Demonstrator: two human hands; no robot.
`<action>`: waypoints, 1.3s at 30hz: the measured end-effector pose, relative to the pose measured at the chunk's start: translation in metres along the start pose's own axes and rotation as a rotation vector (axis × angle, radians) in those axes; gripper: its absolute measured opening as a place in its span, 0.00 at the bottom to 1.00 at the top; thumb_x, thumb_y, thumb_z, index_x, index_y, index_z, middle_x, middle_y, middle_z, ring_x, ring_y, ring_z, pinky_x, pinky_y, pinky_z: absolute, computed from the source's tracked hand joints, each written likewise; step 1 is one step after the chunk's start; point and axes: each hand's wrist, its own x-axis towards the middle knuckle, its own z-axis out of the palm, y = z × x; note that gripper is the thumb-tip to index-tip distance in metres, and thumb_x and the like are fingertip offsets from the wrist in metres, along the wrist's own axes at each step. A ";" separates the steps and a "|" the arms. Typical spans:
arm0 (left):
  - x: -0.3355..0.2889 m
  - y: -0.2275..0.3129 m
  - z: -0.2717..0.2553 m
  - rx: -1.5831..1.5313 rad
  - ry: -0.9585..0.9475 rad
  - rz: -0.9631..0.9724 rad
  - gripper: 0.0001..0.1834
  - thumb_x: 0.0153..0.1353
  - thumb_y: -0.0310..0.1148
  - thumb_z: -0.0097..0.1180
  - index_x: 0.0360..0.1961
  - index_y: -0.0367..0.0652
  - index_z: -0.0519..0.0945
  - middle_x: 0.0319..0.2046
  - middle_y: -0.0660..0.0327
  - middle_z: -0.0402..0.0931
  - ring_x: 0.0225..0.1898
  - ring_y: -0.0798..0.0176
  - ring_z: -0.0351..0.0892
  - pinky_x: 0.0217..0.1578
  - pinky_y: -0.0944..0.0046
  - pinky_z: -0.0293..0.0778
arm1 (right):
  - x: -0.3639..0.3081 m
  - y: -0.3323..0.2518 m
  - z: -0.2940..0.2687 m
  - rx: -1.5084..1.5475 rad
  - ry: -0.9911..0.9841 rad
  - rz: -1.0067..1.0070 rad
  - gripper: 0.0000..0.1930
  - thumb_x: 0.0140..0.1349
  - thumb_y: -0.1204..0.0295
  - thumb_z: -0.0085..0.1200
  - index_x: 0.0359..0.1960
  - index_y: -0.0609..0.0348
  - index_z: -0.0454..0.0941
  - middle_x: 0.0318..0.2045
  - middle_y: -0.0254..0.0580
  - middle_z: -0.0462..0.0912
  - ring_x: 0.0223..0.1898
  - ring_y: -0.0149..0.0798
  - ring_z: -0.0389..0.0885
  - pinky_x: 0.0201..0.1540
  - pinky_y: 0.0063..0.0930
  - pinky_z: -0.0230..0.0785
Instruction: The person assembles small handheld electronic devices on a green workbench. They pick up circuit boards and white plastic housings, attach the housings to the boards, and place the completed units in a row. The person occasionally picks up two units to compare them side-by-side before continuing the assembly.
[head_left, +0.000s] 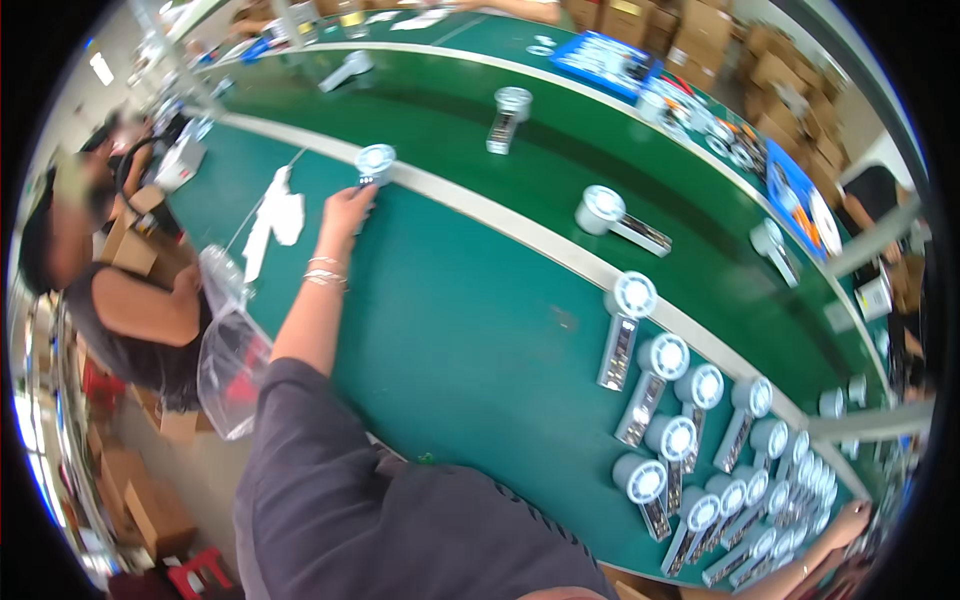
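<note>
Beside the rail (480, 217), left hand (345, 210) gripping round-headed, slotted, pale blue device (376, 158), grip of right hand (848, 522) unclear

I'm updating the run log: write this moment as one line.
left hand: holds round-headed device | right hand: beside device cluster, grasp unclear | green strip: more devices
</note>
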 end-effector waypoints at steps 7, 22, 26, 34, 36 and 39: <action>-0.032 0.014 0.024 -0.401 -0.077 0.074 0.19 0.57 0.37 0.56 0.44 0.34 0.72 0.32 0.61 0.77 0.31 0.71 0.73 0.32 0.71 0.69 | -0.115 -0.392 -0.151 0.740 -0.124 -0.957 0.17 0.60 0.72 0.50 0.50 0.66 0.71 0.48 0.52 0.74 0.51 0.47 0.73 0.53 0.32 0.63; -0.040 0.008 0.024 -0.655 -0.257 0.080 0.17 0.65 0.39 0.46 0.49 0.39 0.71 0.32 0.64 0.75 0.31 0.75 0.70 0.30 0.74 0.69 | -0.268 -0.657 -0.189 0.332 -0.861 -1.173 0.21 0.41 0.70 0.55 0.40 0.66 0.73 0.33 0.55 0.79 0.37 0.51 0.78 0.44 0.35 0.70; -0.050 0.015 0.029 -0.713 -0.327 0.063 0.15 0.65 0.38 0.46 0.46 0.39 0.71 0.33 0.64 0.75 0.32 0.74 0.71 0.29 0.74 0.69 | -0.280 -0.638 -0.214 0.659 -0.979 -0.998 0.15 0.46 0.72 0.52 0.36 0.67 0.69 0.22 0.48 0.77 0.21 0.42 0.78 0.26 0.32 0.72; -0.100 0.034 0.047 -0.760 -0.527 0.064 0.17 0.65 0.39 0.45 0.48 0.39 0.65 0.33 0.63 0.72 0.31 0.74 0.69 0.29 0.73 0.68 | -0.393 -0.521 -0.274 1.599 -1.379 -0.387 0.16 0.66 0.58 0.39 0.38 0.59 0.67 0.18 0.36 0.72 0.14 0.28 0.70 0.16 0.19 0.62; -0.117 0.036 0.053 -0.759 -0.578 0.065 0.18 0.64 0.39 0.46 0.50 0.39 0.65 0.33 0.64 0.71 0.32 0.74 0.68 0.30 0.74 0.68 | -0.421 -0.502 -0.266 1.642 -1.387 -0.369 0.15 0.67 0.58 0.35 0.38 0.58 0.67 0.20 0.36 0.71 0.17 0.27 0.70 0.18 0.19 0.65; -0.139 0.036 0.059 -0.738 -0.637 0.058 0.19 0.64 0.38 0.46 0.52 0.40 0.63 0.34 0.64 0.71 0.34 0.74 0.67 0.31 0.74 0.68 | -0.453 -0.496 -0.245 1.749 -1.378 -0.159 0.17 0.67 0.58 0.37 0.46 0.59 0.65 0.23 0.36 0.71 0.20 0.28 0.72 0.20 0.21 0.68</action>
